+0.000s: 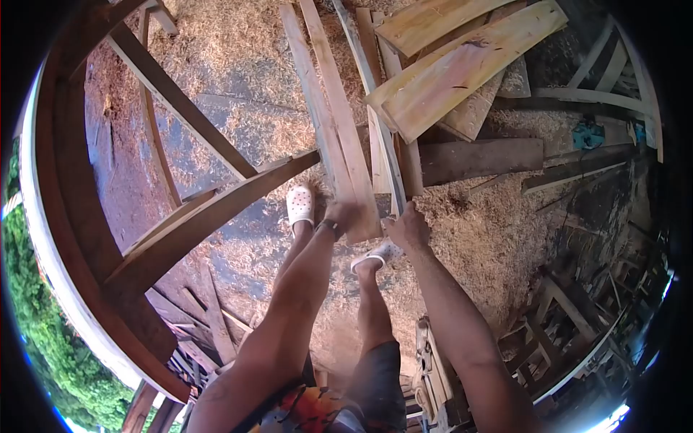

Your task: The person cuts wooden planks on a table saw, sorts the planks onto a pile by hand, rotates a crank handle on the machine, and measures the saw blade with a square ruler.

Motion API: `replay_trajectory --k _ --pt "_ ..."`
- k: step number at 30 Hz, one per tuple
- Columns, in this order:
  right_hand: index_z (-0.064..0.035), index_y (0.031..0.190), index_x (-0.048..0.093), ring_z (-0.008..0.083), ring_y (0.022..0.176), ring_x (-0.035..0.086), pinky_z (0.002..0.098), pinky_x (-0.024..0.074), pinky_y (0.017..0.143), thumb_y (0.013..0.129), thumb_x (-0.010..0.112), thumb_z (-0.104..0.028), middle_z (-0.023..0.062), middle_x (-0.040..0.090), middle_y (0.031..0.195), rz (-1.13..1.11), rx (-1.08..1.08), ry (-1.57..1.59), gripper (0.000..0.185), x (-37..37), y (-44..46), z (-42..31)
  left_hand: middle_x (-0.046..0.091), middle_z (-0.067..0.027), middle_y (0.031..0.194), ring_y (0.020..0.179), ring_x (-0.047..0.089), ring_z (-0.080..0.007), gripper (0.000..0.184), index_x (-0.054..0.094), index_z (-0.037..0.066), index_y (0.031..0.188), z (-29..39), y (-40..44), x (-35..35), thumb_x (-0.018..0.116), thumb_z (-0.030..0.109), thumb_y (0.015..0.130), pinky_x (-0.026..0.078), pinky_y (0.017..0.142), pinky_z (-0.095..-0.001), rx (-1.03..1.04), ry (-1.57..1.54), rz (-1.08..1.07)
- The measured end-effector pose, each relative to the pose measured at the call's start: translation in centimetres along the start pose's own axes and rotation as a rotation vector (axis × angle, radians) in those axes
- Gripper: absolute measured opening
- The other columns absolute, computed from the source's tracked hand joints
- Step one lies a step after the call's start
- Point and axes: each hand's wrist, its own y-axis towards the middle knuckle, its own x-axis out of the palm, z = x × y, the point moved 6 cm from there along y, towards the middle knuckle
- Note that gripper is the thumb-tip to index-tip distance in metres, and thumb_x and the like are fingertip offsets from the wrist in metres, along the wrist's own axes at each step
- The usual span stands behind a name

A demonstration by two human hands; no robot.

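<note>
In the apparent gripping step, the right hand [408, 226] pinched the end of the narrow board [392, 164], the left hand [345, 213], closure indeterminable, met the pale planks [343, 137], and steady control seemed required.

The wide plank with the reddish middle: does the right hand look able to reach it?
Probably, leaning forward: the wide plank looks uncovered, but the right hand is at the end of a narrow board.

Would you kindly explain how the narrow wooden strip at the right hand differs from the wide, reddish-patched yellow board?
The narrow greyish wooden strip is far slimmer than the wide yellow wooden board. The strip's end is at the right hand; no hand touches the board. Both are wood.
</note>
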Motion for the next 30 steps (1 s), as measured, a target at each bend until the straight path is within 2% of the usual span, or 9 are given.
replay_trajectory --k 8,10,12,16,20,23,25,27,30 --pt "0.0048 0.101 0.059 0.0370 0.082 0.069 0.0447 0.0532 0.071 0.081 0.071 -0.028 0.0231 0.068 0.087 0.221 -0.169 0.464 0.041 2.5 -0.1 2.0 0.070 -0.0098 0.094 0.081 0.067 -0.0209 0.041 0.065 -0.004 0.107 2.1 0.1 -2.9 0.075 0.029 0.083 0.053 0.074 -0.0357 -0.526 -0.092 0.368" --pt "0.0049 0.096 0.063 0.0246 0.069 0.068 0.0362 0.0523 0.061 0.081 0.077 -0.029 0.0152 0.068 0.079 0.302 -0.266 0.523 0.040 3.0 -1.4 1.9 0.069 -0.0148 0.100 0.089 0.066 -0.0271 0.049 0.061 -0.005 0.112 9.1 -1.1 -5.4 0.070 0.036 0.086 0.052 0.080 -0.0390 -0.534 0.219 0.583" --pt "0.0043 0.097 0.063 0.0252 0.069 0.068 0.0357 0.0542 0.062 0.077 0.078 -0.034 0.0144 0.069 0.079 0.076 -0.198 0.756 0.046 4.2 -3.0 1.6 0.068 -0.0197 0.106 0.098 0.065 -0.0332 0.057 0.056 -0.005 0.118 17.4 -2.0 -6.7 0.066 0.043 0.088 0.051 0.085 -0.0423 -0.439 0.323 0.674" --pt "0.0020 0.096 0.063 0.0168 0.065 0.066 0.0311 0.0528 0.056 0.075 0.083 -0.030 0.0104 0.068 0.078 -0.154 -0.127 1.021 0.043 6.3 -7.9 0.4 0.066 -0.0173 0.108 0.098 0.065 -0.0294 0.063 0.049 -0.001 0.127 25.0 -0.5 -3.9 0.066 0.047 0.090 0.052 0.086 -0.0401 -0.589 -0.548 0.343" --pt "0.0006 0.097 0.062 0.0167 0.064 0.066 0.0317 0.0519 0.055 0.077 0.083 -0.029 0.0091 0.068 0.077 -0.243 -0.067 0.794 0.041 7.5 -11.0 -1.5 0.061 -0.0250 0.111 0.103 0.063 -0.0337 0.068 0.048 -0.002 0.122 27.3 0.8 -4.0 0.082 0.034 0.074 0.051 0.088 -0.0397 -0.505 0.218 0.405" --pt "0.0000 0.098 0.062 0.0191 0.065 0.067 0.0336 0.0518 0.057 0.080 0.080 -0.033 0.0081 0.068 0.075 -0.093 -0.227 0.804 0.042 10.3 -9.2 -0.4 0.061 -0.0259 0.111 0.103 0.062 -0.0375 0.068 0.046 -0.003 0.121 28.7 0.4 -4.3 0.080 0.029 0.071 0.050 0.090 -0.0426 -0.350 0.243 0.507" --pt "-0.0003 0.109 0.058 0.0275 0.082 0.069 0.0387 0.0540 0.071 0.084 0.073 -0.042 0.0155 0.069 0.089 -0.054 -0.355 0.577 0.051 7.0 -8.4 -1.7 0.061 -0.0271 0.115 0.107 0.062 -0.0399 0.065 0.045 -0.003 0.121 28.3 0.9 -5.1 0.077 0.023 0.071 0.049 0.093 -0.0449 -0.293 0.246 0.599" --pt "-0.0010 0.115 0.057 0.0288 0.091 0.068 0.0389 0.0536 0.079 0.086 0.071 -0.039 0.0164 0.068 0.095 -0.058 -0.282 0.784 0.050 7.3 -5.8 -0.3 0.061 -0.0276 0.117 0.108 0.061 -0.0403 0.065 0.046 -0.003 0.120 25.5 1.8 -6.2 0.077 0.023 0.070 0.049 0.093 -0.0451 -0.329 0.270 0.620" --pt "-0.0012 0.116 0.058 0.0322 0.096 0.067 0.0399 0.0535 0.083 0.085 0.070 -0.030 0.0169 0.069 0.100 0.182 -0.423 0.528 0.044 2.6 -2.2 -0.4 0.061 -0.0266 0.113 0.108 0.061 -0.0405 0.070 0.046 -0.002 0.122 20.2 3.1 -8.2 0.079 0.025 0.068 0.048 0.094 -0.0457 -0.273 0.424 0.718"
